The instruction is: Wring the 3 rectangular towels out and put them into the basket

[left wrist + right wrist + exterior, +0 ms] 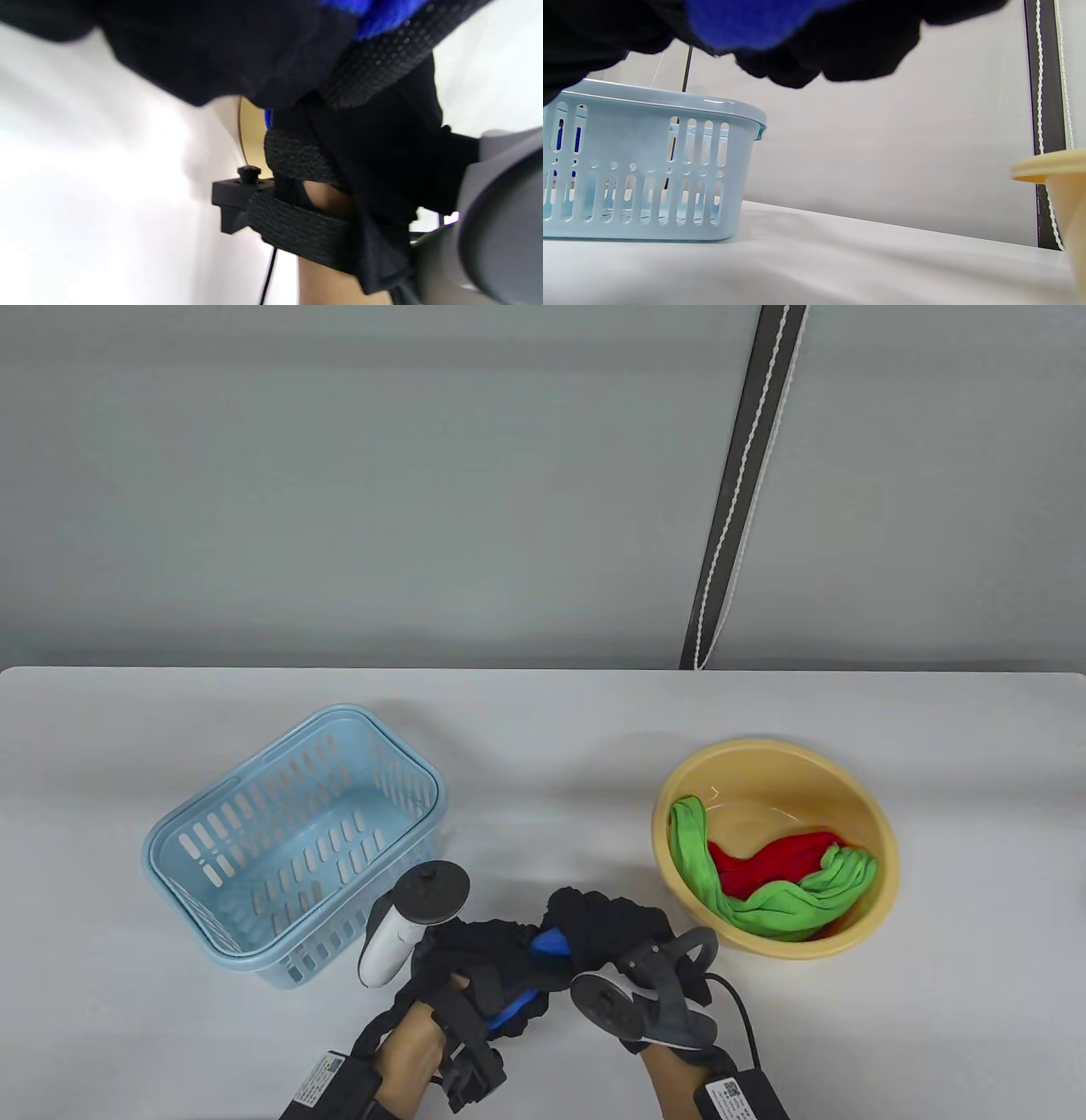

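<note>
Both gloved hands meet at the table's front middle, between basket and basin. My left hand (475, 963) and my right hand (602, 929) each grip an end of a blue towel (550, 942), of which only small patches show between the fingers. The blue towel (755, 19) fills the top of the right wrist view and shows as the blue towel (373, 12) at the top of the left wrist view. The light blue slotted basket (254, 806) stands at the left with nothing inside. A green towel (764, 908) and a red towel (776, 857) lie in the yellow basin (878, 823) at the right.
The white table (543, 712) runs wall to wall with a grey backdrop behind. A dark strap with a white beaded cord (747, 483) hangs at the back right. The basket (649, 169) and the basin's rim (1048, 169) flank the hands in the right wrist view.
</note>
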Motion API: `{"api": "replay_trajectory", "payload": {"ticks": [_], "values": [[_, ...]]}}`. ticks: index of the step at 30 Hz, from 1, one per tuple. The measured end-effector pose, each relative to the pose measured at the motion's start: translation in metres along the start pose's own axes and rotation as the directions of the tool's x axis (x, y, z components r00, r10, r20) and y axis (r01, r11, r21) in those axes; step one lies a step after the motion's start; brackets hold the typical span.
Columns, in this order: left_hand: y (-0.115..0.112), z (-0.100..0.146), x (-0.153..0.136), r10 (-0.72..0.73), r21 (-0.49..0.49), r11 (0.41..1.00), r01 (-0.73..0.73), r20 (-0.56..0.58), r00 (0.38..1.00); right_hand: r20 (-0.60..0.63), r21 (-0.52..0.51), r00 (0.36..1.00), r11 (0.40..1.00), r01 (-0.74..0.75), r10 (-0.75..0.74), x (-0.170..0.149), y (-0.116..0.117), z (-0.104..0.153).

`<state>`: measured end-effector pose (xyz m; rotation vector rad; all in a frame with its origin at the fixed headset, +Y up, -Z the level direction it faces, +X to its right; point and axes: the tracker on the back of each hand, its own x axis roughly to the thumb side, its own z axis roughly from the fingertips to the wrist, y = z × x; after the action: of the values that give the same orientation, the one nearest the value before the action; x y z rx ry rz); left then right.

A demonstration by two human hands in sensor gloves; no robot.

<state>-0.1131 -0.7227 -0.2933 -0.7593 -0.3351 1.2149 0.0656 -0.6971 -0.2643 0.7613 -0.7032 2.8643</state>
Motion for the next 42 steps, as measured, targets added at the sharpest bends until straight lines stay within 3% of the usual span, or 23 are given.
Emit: {"api": "replay_trajectory", "payload": {"ticks": [11, 15, 23, 27, 32, 36, 40, 42], "values": [[-0.014, -0.013, -0.015, 0.302, -0.195, 0.936, -0.292, 0.025, 0.953, 0.007, -0.039, 1.0, 0.999, 0.013, -0.013, -0.005, -0.004, 0.0], [-0.019, -0.017, -0.018, 0.403, -0.272, 0.884, -0.381, 0.027, 0.915, 0.002, -0.052, 1.0, 0.998, 0.023, -0.023, -0.005, -0.005, 0.0], [-0.035, -0.018, -0.019, 0.612, -0.427, 0.719, -0.548, 0.016, 0.79, 0.028, -0.129, 0.999, 0.991, 0.046, -0.042, -0.004, -0.011, 0.0], [-0.041, -0.016, -0.015, 0.647, -0.451, 0.686, -0.57, 0.022, 0.762, 0.046, -0.159, 0.998, 0.986, 0.043, -0.036, -0.004, -0.017, 0.001], [-0.031, -0.015, -0.014, 0.494, -0.382, 0.812, -0.442, 0.047, 0.868, 0.031, -0.15, 0.999, 0.989, 0.016, -0.011, -0.005, -0.013, 0.002], [-0.017, -0.008, -0.004, 0.16, -0.227, 0.963, -0.142, 0.062, 0.985, 0.022, -0.091, 0.999, 0.996, -0.026, 0.028, -0.005, -0.01, 0.002], [-0.012, 0.005, 0.009, -0.146, -0.048, 0.988, 0.148, 0.038, 0.989, 0.02, -0.017, 0.997, 0.997, -0.075, 0.076, -0.005, -0.011, 0.003], [-0.013, 0.012, 0.02, -0.363, 0.059, 0.93, 0.363, -0.011, 0.932, 0.025, 0.024, 0.996, 0.996, -0.09, 0.089, -0.005, -0.011, 0.005]]}}
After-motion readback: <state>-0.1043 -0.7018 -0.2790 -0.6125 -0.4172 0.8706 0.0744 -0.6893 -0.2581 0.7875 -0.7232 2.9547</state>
